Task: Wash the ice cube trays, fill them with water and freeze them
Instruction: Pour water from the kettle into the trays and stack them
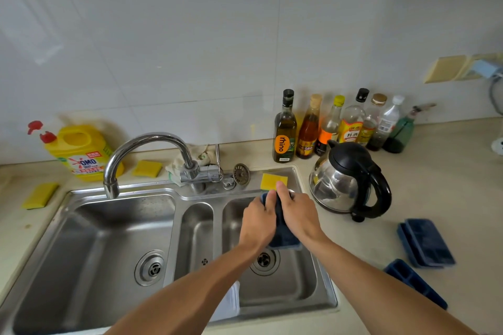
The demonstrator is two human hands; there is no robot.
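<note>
The left hand (257, 221) and right hand (298, 215) both grip a blue tray (283, 239) above the right basin of the sink (174, 226). A sponge (269, 179) lies just behind. A second tray (427, 242) and a third tray (413, 280) lie on the bench (367, 247).

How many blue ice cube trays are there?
3. The held tray is gripped by the left hand and right hand over the right sink basin. The far tray and near tray lie on the counter to its right; the far tray may be two stacked.
</note>
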